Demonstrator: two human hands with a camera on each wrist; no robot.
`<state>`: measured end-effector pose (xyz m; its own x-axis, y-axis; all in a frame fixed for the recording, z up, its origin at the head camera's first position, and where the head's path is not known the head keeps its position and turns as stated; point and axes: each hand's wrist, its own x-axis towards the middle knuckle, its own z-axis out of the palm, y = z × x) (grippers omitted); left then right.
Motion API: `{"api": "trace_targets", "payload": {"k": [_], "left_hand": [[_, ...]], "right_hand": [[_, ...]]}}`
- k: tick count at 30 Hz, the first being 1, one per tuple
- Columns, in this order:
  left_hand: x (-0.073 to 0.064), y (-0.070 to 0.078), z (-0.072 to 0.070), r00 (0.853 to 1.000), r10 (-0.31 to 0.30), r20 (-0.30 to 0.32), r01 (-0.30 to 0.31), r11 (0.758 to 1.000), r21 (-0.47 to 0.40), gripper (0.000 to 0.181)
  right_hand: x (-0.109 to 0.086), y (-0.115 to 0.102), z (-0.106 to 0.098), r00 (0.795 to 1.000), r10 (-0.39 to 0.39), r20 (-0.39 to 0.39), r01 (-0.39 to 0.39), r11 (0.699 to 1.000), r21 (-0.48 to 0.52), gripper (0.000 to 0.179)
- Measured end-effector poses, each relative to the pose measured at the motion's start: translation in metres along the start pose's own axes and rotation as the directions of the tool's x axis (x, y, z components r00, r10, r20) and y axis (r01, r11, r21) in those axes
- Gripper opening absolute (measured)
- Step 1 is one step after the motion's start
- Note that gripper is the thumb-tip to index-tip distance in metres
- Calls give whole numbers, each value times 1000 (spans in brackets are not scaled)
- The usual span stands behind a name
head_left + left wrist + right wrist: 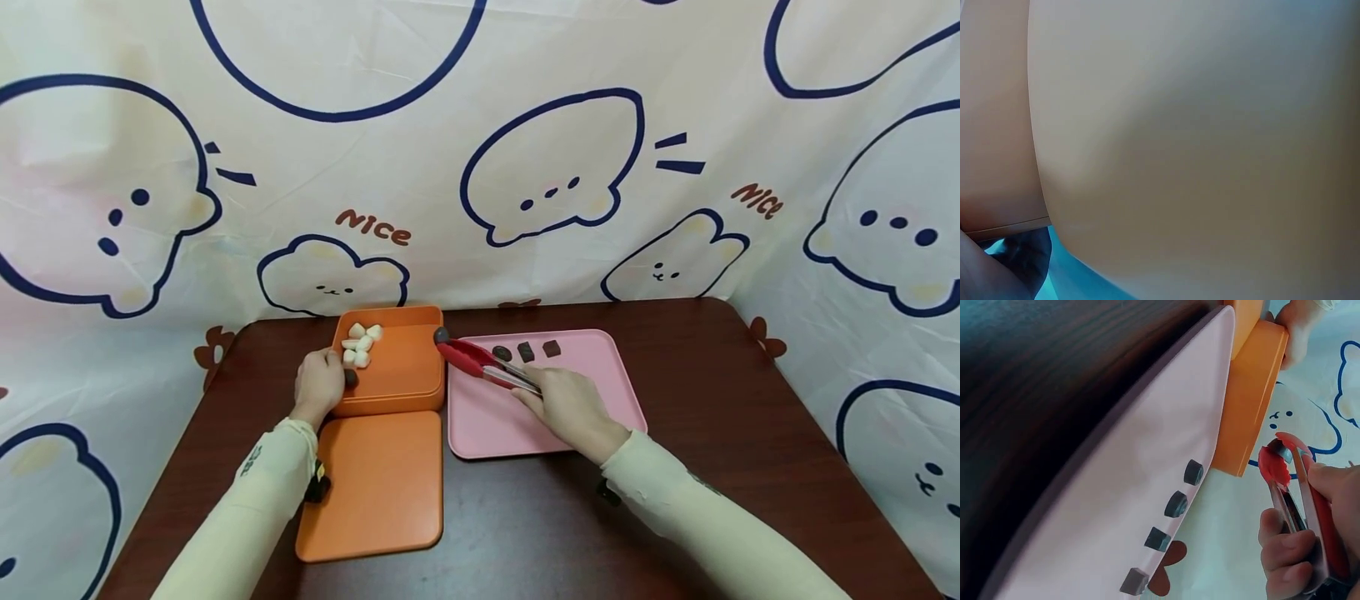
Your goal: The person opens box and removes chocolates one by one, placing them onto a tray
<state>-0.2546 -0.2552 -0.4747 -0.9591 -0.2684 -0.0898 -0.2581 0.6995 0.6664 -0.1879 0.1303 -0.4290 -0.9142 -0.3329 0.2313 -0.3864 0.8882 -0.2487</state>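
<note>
A: What is held in the right hand (573,408)?

B: Red tongs (483,364) are gripped by it, fingers curled round the handles, just right of the frame's centre in the head view. The tips are pressed together on a small dark piece (442,335), which is held right at the back right corner of the orange box (397,375).

A: Is that pinch confirmed anywhere else?

B: Yes. In the right wrist view the dark piece (1283,452) is seen clamped between the red tips of the tongs (1300,494), at the right of the frame, beside the orange box (1249,406). The right hand (1310,537) is seen wrapped round the metal arms.

A: And the left hand (318,383)?

B: It is laid against the left wall of the box, left of centre, with the fingers curled over the rim. The left wrist view is filled by a blurred close surface, so nothing more can be told from it.

A: What is kept in the box?

B: A cluster of white pieces (361,344) is gathered in its back left corner. Another dark bit is seen near the fingers, but it is too small to be named.

A: What else is set on the desk (750,417)?

B: A pink tray (495,425) is placed just right of the box, with three more dark pieces (527,351) lined along its far edge; four are shown in the right wrist view. An orange lid (375,483) is laid flat in front of the box, lower left of centre.
</note>
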Motion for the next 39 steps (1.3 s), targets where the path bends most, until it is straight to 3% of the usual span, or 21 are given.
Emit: {"api": "trace_targets", "payload": {"k": [15, 31, 39], "left_hand": [[2, -2, 1, 1000, -1, 0, 1, 1000, -15, 48], [3, -2, 2, 1000, -17, 4, 17, 1000, -11, 44], [2, -2, 1, 1000, -15, -4, 15, 1000, -11, 45]], "right_hand": [[-19, 33, -2, 999, 40, 2, -40, 997, 71, 26], [-36, 63, -14, 987, 142, 78, -148, 986, 75, 30], [-42, 78, -17, 983, 164, 80, -172, 980, 98, 33]]}}
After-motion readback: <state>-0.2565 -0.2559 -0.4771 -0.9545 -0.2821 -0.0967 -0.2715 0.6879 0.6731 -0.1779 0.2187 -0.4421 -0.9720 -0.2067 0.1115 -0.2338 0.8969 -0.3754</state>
